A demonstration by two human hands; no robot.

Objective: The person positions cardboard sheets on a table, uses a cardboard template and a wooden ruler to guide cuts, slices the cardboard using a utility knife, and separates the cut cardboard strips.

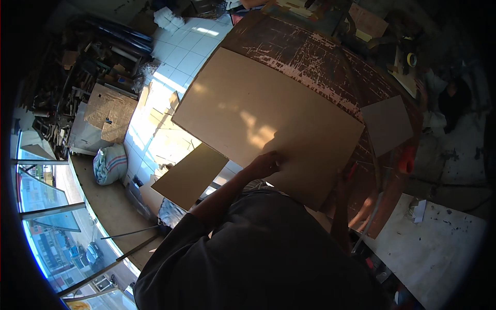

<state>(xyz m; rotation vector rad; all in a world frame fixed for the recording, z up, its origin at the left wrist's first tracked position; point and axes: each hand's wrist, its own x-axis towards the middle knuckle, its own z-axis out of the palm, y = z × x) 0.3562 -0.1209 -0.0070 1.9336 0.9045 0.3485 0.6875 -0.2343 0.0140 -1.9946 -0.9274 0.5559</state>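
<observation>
A large tan cardboard sheet lies flat on a worn dark-red table, lit by patches of sun. My left hand rests over the sheet's near side, fingers curled together; whatever they may hold is hidden. Beside the sheet's right edge, in shadow, is my right hand, its fingers bent around a small red object whose kind I cannot make out. A smaller grey-brown board lies on the table farther right. Close to that is a red roll.
Another cardboard piece juts out left of the table, above cut scraps on the tiled floor. A stuffed white sack stands by the window. Scrap wood is piled far left. A pale board stands at lower right.
</observation>
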